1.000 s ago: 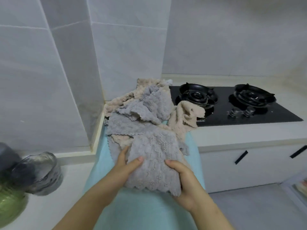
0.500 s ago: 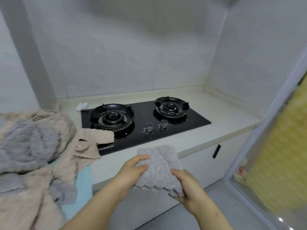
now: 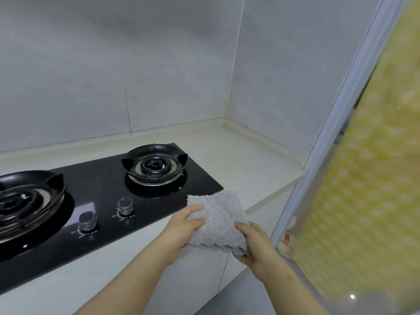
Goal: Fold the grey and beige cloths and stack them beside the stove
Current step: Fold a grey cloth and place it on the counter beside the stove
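Gripping a folded grey cloth [image 3: 218, 220] from both sides, above the front edge of the surface [image 3: 247, 164], apparently not resting on it. Pinched on one side by the left hand [image 3: 180, 227], thumb on top and fingers [image 3: 193, 208] curled over the far edge. Clamped on the other side by the right hand [image 3: 255, 245], thumb on top, the rest underneath and out of sight. Folded into a small thick square, scalloped hem hanging toward the body.

Judging by that: folding of this piece done, carrying and placing now in hand. No stack to be seen yet, and no beige cloth in view.

Just left of the fingers and a little beyond: the stove [image 3: 102, 196], with knobs [image 3: 125, 205] at its front and a burner [image 3: 154, 164] farther back. Straight beyond the fingers and to their right: bare surface running to the wall corner. Far right of the fingers: a pale door frame [image 3: 336, 114] and a yellow dotted curtain [image 3: 368, 178].

Next, probably: reach forward past the stove's right edge and lower the cloth flat onto that bare patch. Keep the folds pressed together while letting go, and stay clear of the burner. Then on to the remaining cloths, as the task demands.
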Tool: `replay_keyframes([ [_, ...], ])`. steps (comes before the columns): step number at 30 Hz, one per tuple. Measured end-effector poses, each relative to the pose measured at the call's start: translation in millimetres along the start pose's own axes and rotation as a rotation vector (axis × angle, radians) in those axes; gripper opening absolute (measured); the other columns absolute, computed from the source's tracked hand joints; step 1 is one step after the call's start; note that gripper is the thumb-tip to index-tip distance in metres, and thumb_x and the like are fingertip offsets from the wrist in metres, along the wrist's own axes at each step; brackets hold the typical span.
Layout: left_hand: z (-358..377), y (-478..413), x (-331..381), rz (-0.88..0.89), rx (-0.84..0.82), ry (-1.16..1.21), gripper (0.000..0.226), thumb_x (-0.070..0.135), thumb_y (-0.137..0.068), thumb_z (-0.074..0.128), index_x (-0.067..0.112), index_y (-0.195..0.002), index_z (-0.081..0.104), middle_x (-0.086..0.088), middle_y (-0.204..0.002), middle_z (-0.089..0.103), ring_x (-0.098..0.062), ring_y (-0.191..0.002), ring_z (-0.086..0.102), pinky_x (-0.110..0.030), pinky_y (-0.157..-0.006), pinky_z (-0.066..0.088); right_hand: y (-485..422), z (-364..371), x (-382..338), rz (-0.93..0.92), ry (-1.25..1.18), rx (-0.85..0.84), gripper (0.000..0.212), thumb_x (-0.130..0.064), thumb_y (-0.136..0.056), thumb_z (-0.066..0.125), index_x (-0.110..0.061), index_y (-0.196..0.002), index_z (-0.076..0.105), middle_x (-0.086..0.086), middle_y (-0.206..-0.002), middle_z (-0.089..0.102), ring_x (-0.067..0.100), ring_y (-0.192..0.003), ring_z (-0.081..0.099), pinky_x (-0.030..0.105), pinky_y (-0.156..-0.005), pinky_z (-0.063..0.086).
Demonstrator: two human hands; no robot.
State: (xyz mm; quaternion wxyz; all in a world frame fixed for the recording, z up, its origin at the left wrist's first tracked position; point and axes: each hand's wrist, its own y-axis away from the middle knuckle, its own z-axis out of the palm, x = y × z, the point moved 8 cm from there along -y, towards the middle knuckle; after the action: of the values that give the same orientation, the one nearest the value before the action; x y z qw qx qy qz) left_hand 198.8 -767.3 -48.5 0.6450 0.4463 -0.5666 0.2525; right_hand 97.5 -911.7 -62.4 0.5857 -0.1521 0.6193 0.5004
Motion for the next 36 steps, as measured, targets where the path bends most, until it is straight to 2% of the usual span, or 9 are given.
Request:
replay_keyframes([
  [2,13.9,-47.6,13.7,0.025,-0.028,0.001,0.029,0.02,-0.089,0.059,0.042,-0.107,0.059,0.003,-0.13,0.053,-0.018,-0.114,0.055,-0.04,-0.104,0.042,-38.3,-10.6,-26.9,-0.029,0.003,-0.003,0.016,-0.018,-0.09,0.056,-0.013,-0.104,0.061,0.008,-0.098,0.069,0.022,-0.082,0.063,0.029,-0.063,0.051],
  [6,40.7,-141.7,49.1,0.085,-0.055,0.017,0.028,0.017,-0.088,0.06,0.041,-0.101,0.059,0.001,-0.137,0.049,-0.021,-0.121,0.052,-0.044,-0.106,0.04,-117.0,-29.9,-78.5,-0.059,0.023,0.04,0.017,-0.019,-0.089,0.056,-0.015,-0.105,0.06,0.006,-0.095,0.066,0.021,-0.081,0.06,0.031,-0.065,0.049],
  [12,74.4,-250.3,87.1,0.062,-0.048,0.029,0.033,0.017,-0.091,0.055,0.039,-0.116,0.054,-0.002,-0.127,0.055,-0.026,-0.107,0.06,-0.04,-0.097,0.048,-219.7,-49.4,-136.7,-0.087,0.062,0.048,0.019,-0.017,-0.088,0.055,-0.018,-0.107,0.058,0.008,-0.101,0.066,0.025,-0.084,0.062,0.032,-0.067,0.05],
  [20,89.9,-373.2,90.8,0.037,0.04,0.073,0.05,-0.003,-0.086,0.052,0.032,-0.122,0.05,-0.006,-0.123,0.056,-0.026,-0.104,0.062,-0.04,-0.092,0.05,-369.6,-60.6,-174.0,-0.021,0.084,0.002,0.028,-0.007,-0.085,0.054,-0.014,-0.112,0.058,0.012,-0.101,0.063,0.023,-0.079,0.059,0.027,-0.058,0.048],
  [25,94.8,-446.7,82.1,-0.053,0.213,0.13,0.057,-0.014,-0.082,0.048,0.017,-0.129,0.049,-0.003,-0.103,0.06,-0.02,-0.084,0.058,-0.027,-0.074,0.049,-466.8,-58.7,-193.3,0.014,0.116,-0.09,0.034,-0.009,-0.084,0.06,-0.009,-0.118,0.055,0.013,-0.108,0.063,0.021,-0.081,0.059,0.028,-0.064,0.049],
  [27,97.5,-470.3,82.4,-0.091,0.253,0.117,0.058,-0.014,-0.082,0.047,0.018,-0.13,0.048,-0.003,-0.101,0.061,-0.019,-0.077,0.057,-0.024,-0.066,0.048,-497.7,-59.0,-198.0,0.051,0.114,-0.103,0.034,-0.002,-0.086,0.057,-0.01,-0.118,0.054,0.008,-0.098,0.063,0.021,-0.082,0.057,0.029,-0.067,0.048],
  [31,98.6,-512.4,86.8,-0.129,0.336,0.083,0.059,-0.014,-0.084,0.045,0.022,-0.132,0.043,-0.003,-0.072,0.051,-0.007,-0.045,0.04,-0.013,-0.042,0.034,-551.1,-51.1,-214.6,0.035,0.152,-0.134,0.039,0.009,-0.086,0.052,-0.014,-0.117,0.048,-0.001,-0.079,0.054,0.019,-0.077,0.049,0.032,-0.07,0.045],
  [33,97.2,-534.4,92.2,-0.132,0.364,0.075,0.06,-0.013,-0.084,0.047,0.02,-0.134,0.042,-0.004,-0.083,0.054,-0.009,-0.052,0.043,-0.012,-0.043,0.037,-578.0,-47.5,-222.8,0.006,0.197,-0.105,0.037,0.009,-0.085,0.052,-0.016,-0.113,0.048,-0.004,-0.082,0.054,0.014,-0.071,0.05,0.038,-0.078,0.049],
  [36,94.5,-572.0,104.9,-0.129,0.364,0.052,0.063,-0.013,-0.083,0.05,0.018,-0.137,0.04,-0.005,-0.112,0.055,-0.01,-0.074,0.057,-0.013,-0.058,0.047,-616.8,-41.1,-236.8,-0.091,0.317,-0.047,0.027,0.005,-0.08,0.056,-0.01,-0.103,0.059,0.005,-0.085,0.062,0.015,-0.067,0.054,0.031,-0.068,0.047],
])
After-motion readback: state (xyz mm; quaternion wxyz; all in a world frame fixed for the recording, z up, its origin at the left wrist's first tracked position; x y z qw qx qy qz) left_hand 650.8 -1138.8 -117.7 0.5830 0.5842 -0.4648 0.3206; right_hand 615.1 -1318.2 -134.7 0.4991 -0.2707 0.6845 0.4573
